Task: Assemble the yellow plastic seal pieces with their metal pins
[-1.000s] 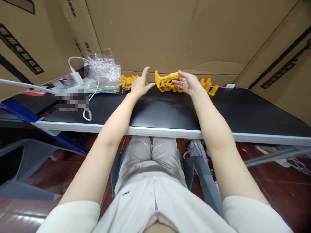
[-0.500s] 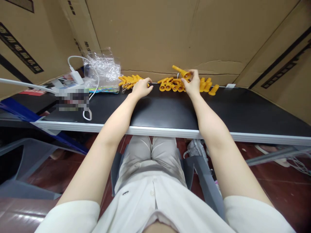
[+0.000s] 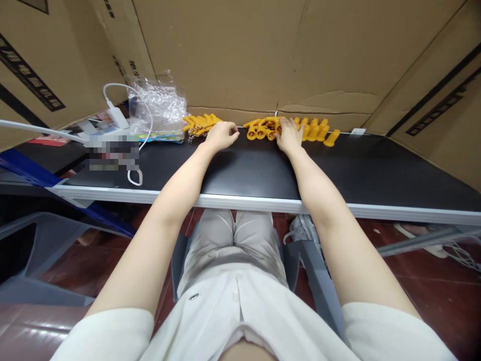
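Observation:
My right hand (image 3: 290, 136) is lowered among the yellow horn-shaped plastic pieces. Its fingers close around one yellow horn-shaped piece (image 3: 278, 128), mostly covered by the hand, its wide mouth facing me. Left of it, a row of like pieces (image 3: 260, 132) lies with open bells toward me. To the right, several more yellow pieces (image 3: 322, 131) stand upright. My left hand (image 3: 221, 135) rests on the black table beside a pile of yellow pieces (image 3: 199, 122) with small metal chains. Its fingers curl in toward the thumb; what they hold, if anything, is hidden.
Clear plastic bags (image 3: 160, 108) lie on colourful packets at the back left. A white charger (image 3: 118, 116) with a looping cable is next to them. Cardboard walls (image 3: 233, 55) enclose the back and sides. The table's pale front edge (image 3: 251, 202) runs before my lap.
My right hand has come down and slightly left, bringing the raised yellow horn-shaped piece into the row. The fingers of my left hand have drawn closer together.

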{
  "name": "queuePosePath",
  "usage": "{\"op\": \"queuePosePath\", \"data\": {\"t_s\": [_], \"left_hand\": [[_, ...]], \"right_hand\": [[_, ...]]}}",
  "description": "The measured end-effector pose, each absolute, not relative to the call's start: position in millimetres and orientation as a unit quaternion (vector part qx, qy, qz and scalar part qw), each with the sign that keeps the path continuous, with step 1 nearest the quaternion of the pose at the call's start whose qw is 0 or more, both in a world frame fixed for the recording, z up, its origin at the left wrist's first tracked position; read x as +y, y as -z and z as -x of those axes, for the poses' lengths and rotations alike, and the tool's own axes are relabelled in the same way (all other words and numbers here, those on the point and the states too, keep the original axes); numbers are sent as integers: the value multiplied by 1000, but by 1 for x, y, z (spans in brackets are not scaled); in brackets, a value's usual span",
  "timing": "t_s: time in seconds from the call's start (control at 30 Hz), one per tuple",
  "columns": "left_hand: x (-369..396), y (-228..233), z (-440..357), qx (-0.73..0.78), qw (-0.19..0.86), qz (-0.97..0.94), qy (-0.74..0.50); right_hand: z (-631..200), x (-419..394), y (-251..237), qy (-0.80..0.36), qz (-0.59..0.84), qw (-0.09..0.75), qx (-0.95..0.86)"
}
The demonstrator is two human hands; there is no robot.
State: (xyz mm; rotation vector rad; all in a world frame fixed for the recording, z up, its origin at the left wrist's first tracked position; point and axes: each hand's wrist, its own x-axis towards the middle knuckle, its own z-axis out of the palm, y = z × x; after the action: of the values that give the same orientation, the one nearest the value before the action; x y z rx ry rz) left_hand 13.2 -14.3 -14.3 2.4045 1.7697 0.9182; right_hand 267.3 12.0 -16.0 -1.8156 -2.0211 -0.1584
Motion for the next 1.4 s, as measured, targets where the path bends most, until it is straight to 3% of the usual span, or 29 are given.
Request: {"op": "queuePosePath", "data": {"t_s": [0.3, 0.5, 0.7, 0.93, 1.23, 1.4], "left_hand": [[-18, 11, -16, 571, 10, -773, -276], [-24, 7, -18, 577, 12, -772, -267], [-24, 7, -18, 591, 12, -761, -269], [-21, 8, 2, 686, -8, -650, -327], [-25, 15, 13, 784, 46, -597, -162], [-19, 20, 17, 773, 50, -611, -164]], "right_hand": [[-282, 37, 15, 25, 649, 245, -719], [-329, 47, 6, -57, 793, 392, -463], [-366, 37, 24, -62, 798, 500, -330], [-365, 39, 26, -50, 802, 503, -317], [-364, 29, 27, -53, 812, 447, -373], [-360, 25, 25, -59, 828, 401, -387]]}}
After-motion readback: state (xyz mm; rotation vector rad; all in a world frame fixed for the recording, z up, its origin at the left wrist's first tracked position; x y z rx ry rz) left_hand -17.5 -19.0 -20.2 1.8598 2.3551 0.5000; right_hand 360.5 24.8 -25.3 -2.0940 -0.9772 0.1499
